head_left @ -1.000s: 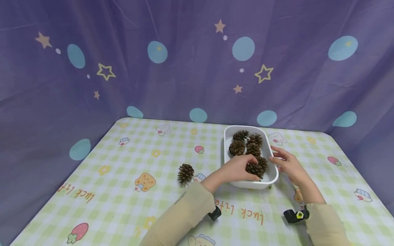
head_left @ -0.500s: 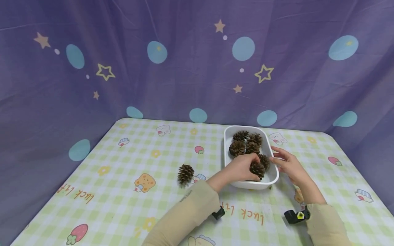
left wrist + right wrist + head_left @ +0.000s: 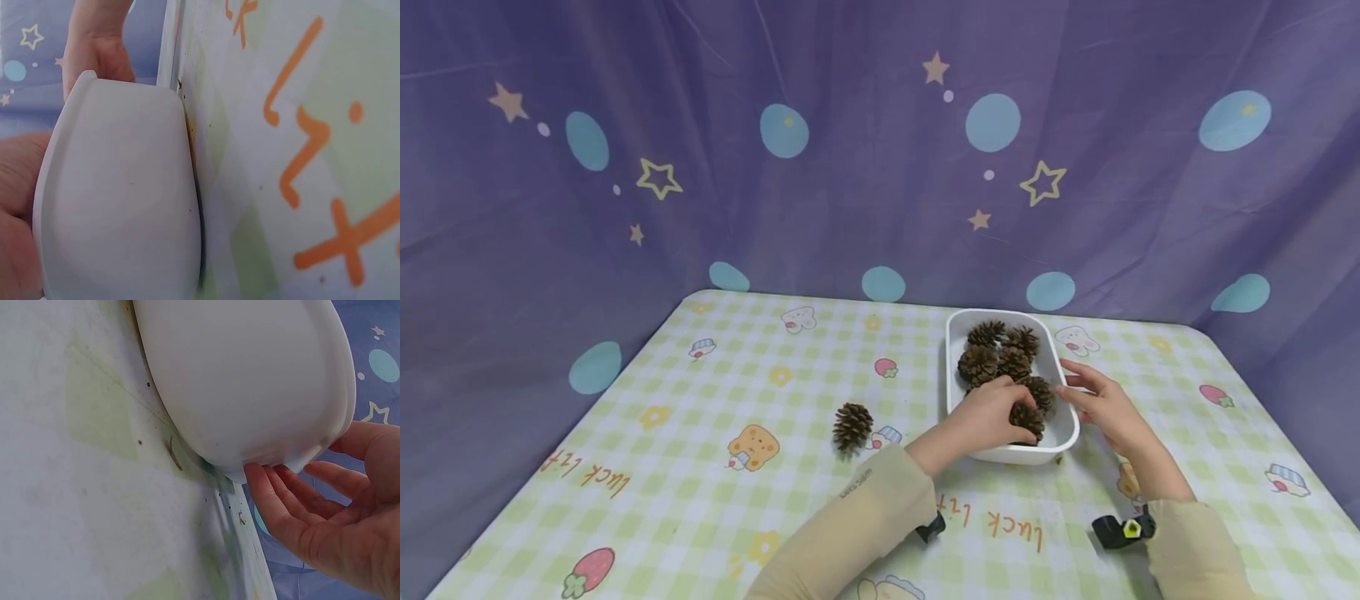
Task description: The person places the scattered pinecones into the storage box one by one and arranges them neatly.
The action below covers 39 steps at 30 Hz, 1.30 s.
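A white tray [image 3: 1015, 455] holds several brown pine cones [image 3: 977, 365]. My left hand [image 3: 987, 417] reaches over its near left side, thumb and fingers curled round a pine cone [image 3: 1027, 423] in the front part of the tray. In the left wrist view the tray's outer wall [image 3: 125, 187] hides most of that hand. At the right side, my right hand [image 3: 1108, 410] holds the tray's edge. The right wrist view has its fingers [image 3: 269, 494] against the outer wall, thumb up at the rim.
One more pine cone [image 3: 852, 428] lies on the checked tablecloth [image 3: 700, 517], left of the tray. Small dark crumbs [image 3: 175, 453] are scattered on the cloth beside the tray. A purple curtain [image 3: 850, 192] hangs behind the table.
My left hand has shifted slightly to the right in the tray, and the pine cone in its fingers has turned and moved with it. My right hand stays at the tray's edge.
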### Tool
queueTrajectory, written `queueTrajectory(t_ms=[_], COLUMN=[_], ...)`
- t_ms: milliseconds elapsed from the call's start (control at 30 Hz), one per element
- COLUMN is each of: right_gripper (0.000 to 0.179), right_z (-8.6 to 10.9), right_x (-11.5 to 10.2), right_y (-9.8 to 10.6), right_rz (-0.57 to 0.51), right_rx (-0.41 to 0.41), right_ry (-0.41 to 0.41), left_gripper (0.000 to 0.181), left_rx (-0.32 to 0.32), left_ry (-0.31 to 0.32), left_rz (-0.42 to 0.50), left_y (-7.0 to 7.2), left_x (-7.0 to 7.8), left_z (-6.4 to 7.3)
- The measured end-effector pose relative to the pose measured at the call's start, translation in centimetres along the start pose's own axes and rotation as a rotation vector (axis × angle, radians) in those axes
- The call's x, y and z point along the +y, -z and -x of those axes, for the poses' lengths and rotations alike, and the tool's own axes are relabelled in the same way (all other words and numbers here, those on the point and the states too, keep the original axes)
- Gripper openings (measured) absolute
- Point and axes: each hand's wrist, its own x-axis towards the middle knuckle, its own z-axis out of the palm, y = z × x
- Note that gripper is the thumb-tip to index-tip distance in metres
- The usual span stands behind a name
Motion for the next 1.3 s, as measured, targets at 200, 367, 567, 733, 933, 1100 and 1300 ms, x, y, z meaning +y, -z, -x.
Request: queueTrajectory(t_ms=[200, 367, 567, 733, 933, 1100, 1300], right_gripper=[0.063, 0.063, 0.063, 0.063, 0.063, 0.063, 0.063], right_z=[0.1, 0.1, 0.1, 0.1, 0.1, 0.1, 0.1], right_x=[0.1, -0.1, -0.3, -0.3, -0.4, -0.3, -0.1], right_y=[0.0, -0.1, -0.3, -0.2, -0.2, -0.2, -0.2], right_rz=[-0.002, -0.017, -0.027, -0.021, -0.013, -0.014, -0.027], right_rx=[-0.001, -0.002, 0.006, 0.015, 0.014, 0.007, 0.006], right_ry=[-0.002, -0.002, -0.001, -0.005, -0.008, -0.009, 0.004], left_gripper=[0.035, 0.035, 0.029, 0.028, 0.026, 0.026, 0.026], left_rx=[-0.035, -0.004, 0.042, 0.053, 0.093, 0.118, 0.141], left_ry=[-0.01, -0.013, -0.025, -0.017, 0.018, 0.035, 0.089], left_rz=[0.02, 0.046, 0.088, 0.101, 0.067, 0.061, 0.008], left_y=[0.1, 0.4, 1.7, 3.5, 5.0, 5.7, 6.3], left_x=[0.0, -0.3, -1.3, -2.4, -3.7, -5.0, -6.8], left_z=[0.0, 0.2, 1.3, 2.8, 4.3, 5.7, 7.1])
